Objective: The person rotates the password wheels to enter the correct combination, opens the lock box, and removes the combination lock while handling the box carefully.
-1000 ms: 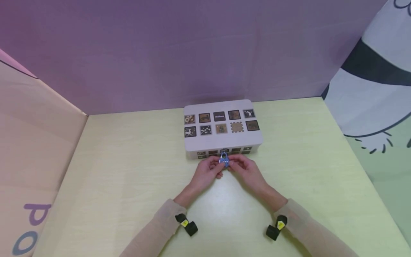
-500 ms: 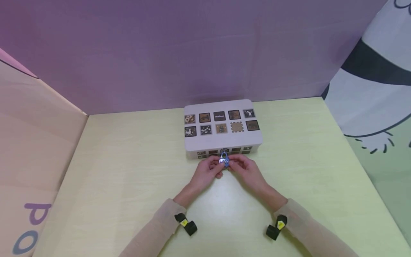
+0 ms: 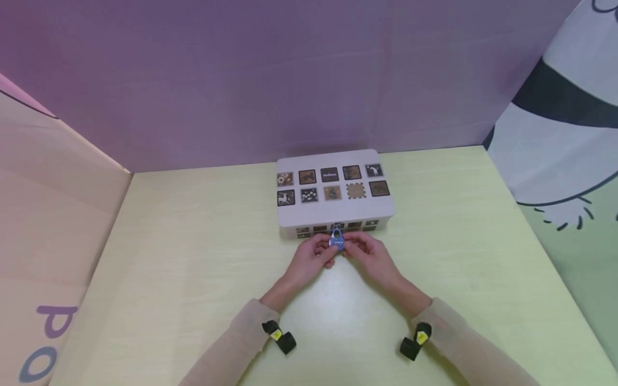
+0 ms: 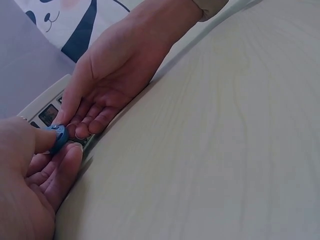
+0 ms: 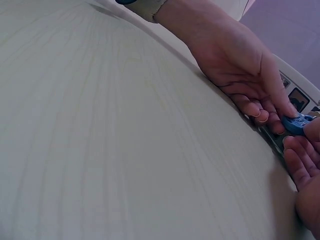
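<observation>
A small blue padlock [image 3: 336, 241] with a raised shackle is at the front of a white box [image 3: 333, 212] printed with little square pictures. My left hand [image 3: 309, 259] pinches the padlock's left side between thumb and fingers. From the right, my right hand [image 3: 374, 259] pinches its other side. The left wrist view shows the blue body [image 4: 59, 138] between both thumbs, and the right wrist view shows it [image 5: 298, 123] there as well. Whether the shackle passes through a clasp on the box is too small to tell.
The box stands on a pale wood-grain table [image 3: 193, 257], close to a purple backdrop [image 3: 251, 107]. Printed panels stand at the left [image 3: 48, 214] and right [image 3: 555, 161]. Each sleeve carries a black wrist camera.
The padlock tilts slightly in the fingers, its face catching the light differently. Both hands and the box stay in nearly the same place.
</observation>
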Tool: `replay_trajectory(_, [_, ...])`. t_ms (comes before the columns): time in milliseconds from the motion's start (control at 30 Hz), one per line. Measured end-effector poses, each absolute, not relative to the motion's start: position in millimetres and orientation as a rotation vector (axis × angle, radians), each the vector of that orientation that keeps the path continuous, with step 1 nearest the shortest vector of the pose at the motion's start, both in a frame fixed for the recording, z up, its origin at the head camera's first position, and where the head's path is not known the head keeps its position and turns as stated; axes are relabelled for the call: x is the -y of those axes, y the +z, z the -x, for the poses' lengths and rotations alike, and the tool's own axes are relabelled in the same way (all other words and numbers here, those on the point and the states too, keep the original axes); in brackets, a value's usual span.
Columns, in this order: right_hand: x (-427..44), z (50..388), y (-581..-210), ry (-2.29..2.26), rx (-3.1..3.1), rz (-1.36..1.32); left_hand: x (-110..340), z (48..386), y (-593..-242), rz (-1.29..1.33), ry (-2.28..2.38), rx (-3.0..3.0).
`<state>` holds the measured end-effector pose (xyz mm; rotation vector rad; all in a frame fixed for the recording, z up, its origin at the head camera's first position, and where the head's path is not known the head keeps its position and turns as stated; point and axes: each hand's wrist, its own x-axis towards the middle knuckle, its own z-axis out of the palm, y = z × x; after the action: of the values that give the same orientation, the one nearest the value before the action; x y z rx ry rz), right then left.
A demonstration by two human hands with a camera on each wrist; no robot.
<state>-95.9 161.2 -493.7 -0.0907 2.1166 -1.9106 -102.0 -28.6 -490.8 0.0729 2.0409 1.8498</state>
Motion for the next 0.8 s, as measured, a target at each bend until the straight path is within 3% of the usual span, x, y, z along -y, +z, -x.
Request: replay_trajectory(800, [-161.4, 97.3, -497.1, -1.922, -2.106, 0.103, 25.8, 101.6, -490.8, -0.032, 1.88, -2.044])
